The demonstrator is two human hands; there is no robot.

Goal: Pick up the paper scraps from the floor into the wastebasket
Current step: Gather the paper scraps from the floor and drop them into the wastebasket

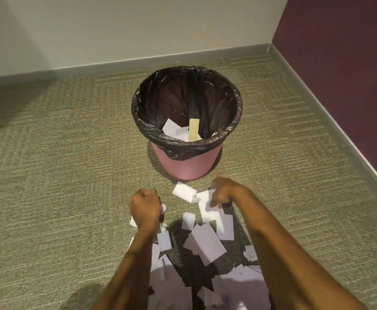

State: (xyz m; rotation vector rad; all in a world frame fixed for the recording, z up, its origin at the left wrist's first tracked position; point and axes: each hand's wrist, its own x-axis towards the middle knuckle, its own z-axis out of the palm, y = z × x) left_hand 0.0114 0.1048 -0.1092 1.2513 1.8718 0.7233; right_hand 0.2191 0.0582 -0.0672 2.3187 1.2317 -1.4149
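A pink wastebasket (183, 163) lined with a black bag stands on the carpet ahead of me, with a few white scraps and a tan strip (193, 128) inside. Several white paper scraps (205, 242) lie scattered on the floor between my arms. My left hand (145, 209) is closed in a fist around crumpled scraps that poke out beside it. My right hand (225, 191) presses down with its fingers pinching the edge of a large white scrap (207, 203). Another scrap (184, 191) lies just in front of the basket.
The green-grey carpet (59, 164) spreads to the left and right. A white wall with a grey baseboard (115, 63) runs behind the basket, and a purple wall (339, 74) closes the corner on the right.
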